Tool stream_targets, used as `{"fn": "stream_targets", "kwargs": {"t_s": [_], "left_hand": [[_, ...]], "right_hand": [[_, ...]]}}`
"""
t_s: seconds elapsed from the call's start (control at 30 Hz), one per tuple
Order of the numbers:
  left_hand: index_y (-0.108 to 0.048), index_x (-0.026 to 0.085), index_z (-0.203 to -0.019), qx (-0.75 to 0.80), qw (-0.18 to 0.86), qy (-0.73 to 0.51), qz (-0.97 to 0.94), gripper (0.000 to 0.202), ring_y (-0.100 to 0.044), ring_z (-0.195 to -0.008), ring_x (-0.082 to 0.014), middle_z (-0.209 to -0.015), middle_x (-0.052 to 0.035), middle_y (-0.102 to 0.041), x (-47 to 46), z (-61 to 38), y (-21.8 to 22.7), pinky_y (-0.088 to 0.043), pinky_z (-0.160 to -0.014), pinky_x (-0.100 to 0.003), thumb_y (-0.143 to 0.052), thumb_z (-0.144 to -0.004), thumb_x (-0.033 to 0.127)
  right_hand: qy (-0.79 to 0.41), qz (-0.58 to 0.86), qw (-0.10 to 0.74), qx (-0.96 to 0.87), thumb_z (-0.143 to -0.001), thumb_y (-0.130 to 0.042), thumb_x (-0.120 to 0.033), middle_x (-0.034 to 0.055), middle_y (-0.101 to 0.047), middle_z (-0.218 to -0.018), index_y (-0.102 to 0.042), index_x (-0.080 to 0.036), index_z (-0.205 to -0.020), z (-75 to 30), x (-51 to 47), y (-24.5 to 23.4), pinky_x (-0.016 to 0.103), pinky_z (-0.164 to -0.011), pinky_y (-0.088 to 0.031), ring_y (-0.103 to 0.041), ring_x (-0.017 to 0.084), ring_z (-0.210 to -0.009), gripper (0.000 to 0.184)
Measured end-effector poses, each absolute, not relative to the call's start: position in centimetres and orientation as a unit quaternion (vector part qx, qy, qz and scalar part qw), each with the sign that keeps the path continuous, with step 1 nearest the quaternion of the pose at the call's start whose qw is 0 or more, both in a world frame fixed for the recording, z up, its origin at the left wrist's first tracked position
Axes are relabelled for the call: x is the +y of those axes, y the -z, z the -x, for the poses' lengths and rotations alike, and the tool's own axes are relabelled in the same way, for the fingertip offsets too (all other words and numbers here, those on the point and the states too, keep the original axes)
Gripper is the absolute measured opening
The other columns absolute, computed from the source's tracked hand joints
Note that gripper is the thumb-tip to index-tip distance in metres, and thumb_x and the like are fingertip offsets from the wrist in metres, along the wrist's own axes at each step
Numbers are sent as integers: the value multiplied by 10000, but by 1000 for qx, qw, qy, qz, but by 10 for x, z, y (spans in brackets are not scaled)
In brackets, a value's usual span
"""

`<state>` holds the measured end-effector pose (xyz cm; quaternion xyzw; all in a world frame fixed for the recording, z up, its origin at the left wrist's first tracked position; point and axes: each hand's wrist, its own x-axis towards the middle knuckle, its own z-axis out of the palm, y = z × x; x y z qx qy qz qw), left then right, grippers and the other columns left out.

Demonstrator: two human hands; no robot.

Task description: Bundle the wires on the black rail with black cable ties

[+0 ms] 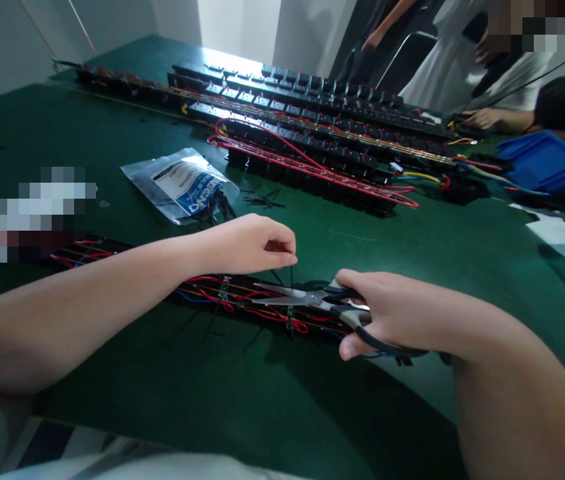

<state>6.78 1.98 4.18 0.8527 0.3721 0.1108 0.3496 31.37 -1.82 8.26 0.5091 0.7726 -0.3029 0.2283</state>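
Note:
My left hand is closed in a pinch on the upright tail of a thin black cable tie that stands over a black component strip wired with red, blue and brown leads. My right hand grips black-handled scissors, with the steel blades pointing left and slightly parted just below the tie. The strip lies across the green table directly in front of me.
A clear plastic bag of black cable ties lies behind my left hand, with loose ties beside it. Several long wired strips fill the far table. A blue bin sits at right. Other people work at the back right.

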Motion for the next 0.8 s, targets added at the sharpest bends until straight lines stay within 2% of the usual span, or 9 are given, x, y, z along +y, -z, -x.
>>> {"fn": "stream_targets", "kwargs": {"t_s": [0.2,0.37,0.5,0.67,0.8], "left_hand": [[-714,186,-936,396,329,-123,-849,230,-615,-747,-127,-860,0,-719,19,-70,-39,-417,-668,-243,-560,-915,354],[-697,186,-911,416,276,-96,-861,230,-601,-738,-142,-856,-14,-715,21,-72,-29,-364,-627,-259,-550,-923,363],[-686,202,-921,399,267,-72,-874,174,-620,-815,-165,-935,-20,-729,24,-72,-28,-378,-662,-267,-548,-907,307],[-682,202,-914,386,276,-76,-877,163,-630,-848,-169,-937,-16,-731,22,-73,-29,-409,-703,-273,-523,-901,238],[-663,223,-1074,391,289,-65,-871,215,-642,-896,-166,-1034,-11,-732,20,-73,-34,-430,-729,-269,-529,-906,211]], "right_hand": [[314,-518,228,763,-609,-765,-701,49,-695,-964,-613,-237,-980,-318,-17,-84,327,-639,-451,-648,271,-833,614],[327,-533,240,743,-662,-740,-631,49,-714,-919,-622,-242,-947,-325,-17,-83,359,-636,-470,-663,290,-801,496],[309,-547,236,742,-670,-716,-623,73,-727,-926,-623,-243,-945,-324,-16,-82,407,-660,-492,-671,316,-803,478],[307,-548,231,743,-663,-706,-606,106,-731,-944,-627,-237,-933,-318,-16,-84,438,-681,-498,-673,340,-817,464],[308,-546,227,745,-661,-719,-621,108,-735,-952,-644,-238,-965,-319,-16,-79,434,-688,-503,-683,342,-824,495]]}}
